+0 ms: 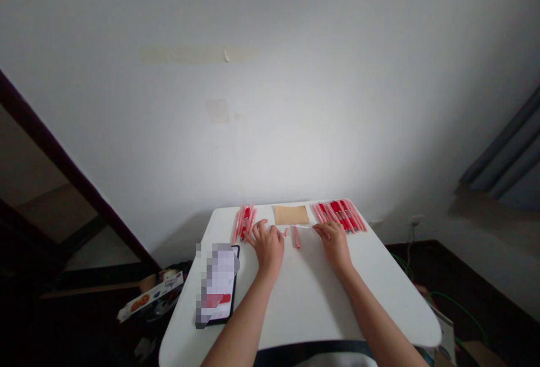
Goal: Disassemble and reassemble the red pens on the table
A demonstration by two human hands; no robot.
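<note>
A phone (219, 285) lies at 8 o'clock on the white table (304, 299). At 11 o'clock sits a small pile of pens (243, 222). The left hand (268, 246) rests just beside it, fingers spread apart and flat, and I see nothing held in it. It looks like pens are being sorted or put together. Next come tiny red bits (286, 232) and one loose pen (296, 237), with a brown card (291, 215) at 12 o'clock. The right hand (335, 243) has its fingers curled together at the end of a thin white stick (302, 226), but I cannot tell if it grips it. Lifting something so thin would need a soft fingertip pinch. A big pile of pens (340, 215) lies at 1 o'clock.

Count: one phone, one card, one loose pen, one stick, two piles. The small pile has about five pens and the big one has many more, too blurry to count
</note>
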